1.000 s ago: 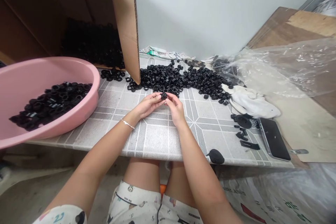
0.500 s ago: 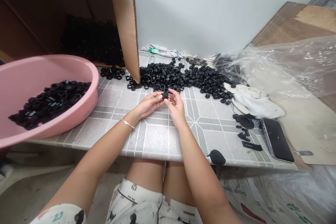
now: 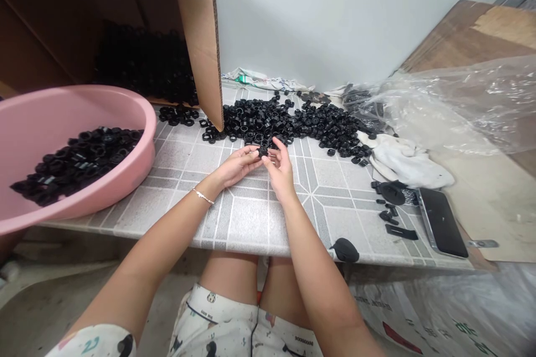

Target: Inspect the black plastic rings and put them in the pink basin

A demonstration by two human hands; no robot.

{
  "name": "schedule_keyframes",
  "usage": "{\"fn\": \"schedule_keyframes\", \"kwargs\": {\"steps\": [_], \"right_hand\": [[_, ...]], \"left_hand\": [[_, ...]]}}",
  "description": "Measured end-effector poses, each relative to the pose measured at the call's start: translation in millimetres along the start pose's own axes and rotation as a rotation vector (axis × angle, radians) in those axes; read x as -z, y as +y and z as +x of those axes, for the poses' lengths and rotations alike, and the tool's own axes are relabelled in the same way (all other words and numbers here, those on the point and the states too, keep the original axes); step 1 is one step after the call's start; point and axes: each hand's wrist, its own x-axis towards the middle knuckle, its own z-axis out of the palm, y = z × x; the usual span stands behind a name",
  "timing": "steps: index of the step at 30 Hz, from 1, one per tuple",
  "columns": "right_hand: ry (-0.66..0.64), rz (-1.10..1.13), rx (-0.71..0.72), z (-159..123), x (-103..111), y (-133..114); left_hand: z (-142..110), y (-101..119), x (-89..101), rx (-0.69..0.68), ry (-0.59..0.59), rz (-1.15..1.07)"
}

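Observation:
Between my two hands, just in front of the pile, is a small black plastic part (image 3: 262,151). The fingers of my left hand (image 3: 238,167) are closed on its left side. My right hand (image 3: 281,172) pinches it from the right, thumb near the front, index finger raised a little behind. My fingers partly hide the part, so its exact shape is unclear. Right behind my fingertips spreads a pile of black plastic rings and caps (image 3: 268,117) on the patterned tablecloth (image 3: 251,215).
A pink basin (image 3: 142,150) holding black rings stands at left. Behind it, a cardboard box (image 3: 203,39) contains more black parts. To the right lie a white glove (image 3: 408,162), a phone (image 3: 443,222), small black pieces (image 3: 401,232) and clear plastic sheeting (image 3: 460,106).
My right index finger has lifted slightly off the part. Otherwise both hands keep nearly the same place, with the black part still between them.

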Motion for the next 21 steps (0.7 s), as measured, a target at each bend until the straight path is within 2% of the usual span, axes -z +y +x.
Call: {"fn": "schedule_keyframes", "kwargs": {"steps": [2,6,11,15,19,21], "right_hand": [[-0.035,-0.019,0.004,0.0,0.2,0.5],[0.065,0.019,0.012,-0.4,-0.4,1.3],[-0.065,-0.019,0.008,-0.2,0.2,-0.5],[0.031,0.021,-0.020,0.5,0.0,0.1],[-0.064,-0.003,0.004,1.0,-0.4,1.9],[-0.066,-0.069,0.009,0.6,-0.9,3.3]], "left_hand": [[-0.4,0.4,-0.2,0.001,0.005,0.001],[-1.4,0.8,0.3,0.003,0.019,-0.014],[-2.8,1.7,1.0,0.000,0.001,0.042],[-3.2,2.8,1.5,0.005,0.010,0.058],[-3.0,2.6,4.0,0.000,-0.007,0.089],[-2.8,2.0,5.2,0.007,-0.015,0.105]]}}
